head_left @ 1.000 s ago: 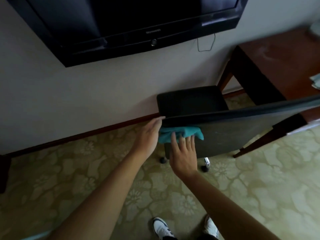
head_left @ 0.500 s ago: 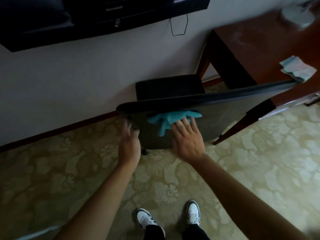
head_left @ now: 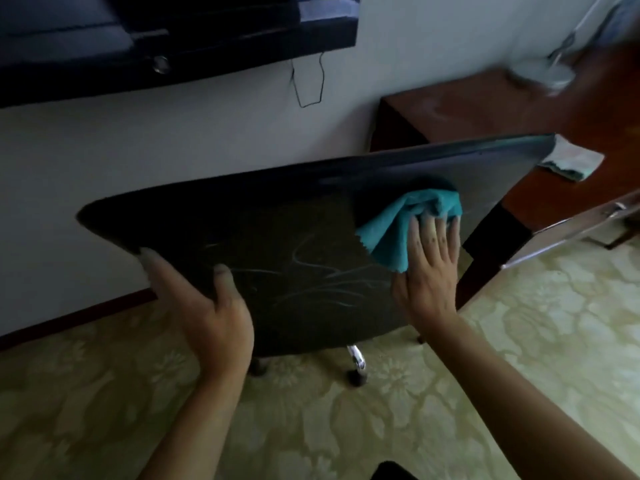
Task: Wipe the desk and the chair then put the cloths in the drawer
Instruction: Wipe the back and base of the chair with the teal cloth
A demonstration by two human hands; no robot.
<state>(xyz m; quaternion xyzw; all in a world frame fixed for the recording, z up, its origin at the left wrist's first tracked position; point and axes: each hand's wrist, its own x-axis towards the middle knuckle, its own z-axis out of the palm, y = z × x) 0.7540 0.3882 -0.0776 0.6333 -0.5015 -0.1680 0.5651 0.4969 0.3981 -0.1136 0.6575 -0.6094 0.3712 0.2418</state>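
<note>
Chair back (head_left: 277, 244), dark and marked with pale streaks, fills the middle of the head view, its rear face turned toward the person. At its left edge, the left hand (head_left: 211, 306) grips the panel: the thumb (head_left: 223, 282) lies on the near face, the other fingers curl round the edge behind, and the forearm rises from the lower left. The right hand (head_left: 429, 268) is flat and open, fingers spread and pointing up, palm pressing a teal cloth (head_left: 408, 223) against the upper right part of the back; it clasps nothing. The cloth is bunched above and to the left of those fingers, one corner hanging just beside the thumb side of the palm. The right forearm comes in from the lower right corner. Beyond the right hand stands the brown desk (head_left: 485, 109), with a second, paler cloth (head_left: 571, 162) lying on it just past the chair's top corner. Further right of that hand, a drawer (head_left: 575, 226) stands pulled out. Below both hands, a chrome leg (head_left: 356, 358) meets the patterned carpet (head_left: 519, 341).
</note>
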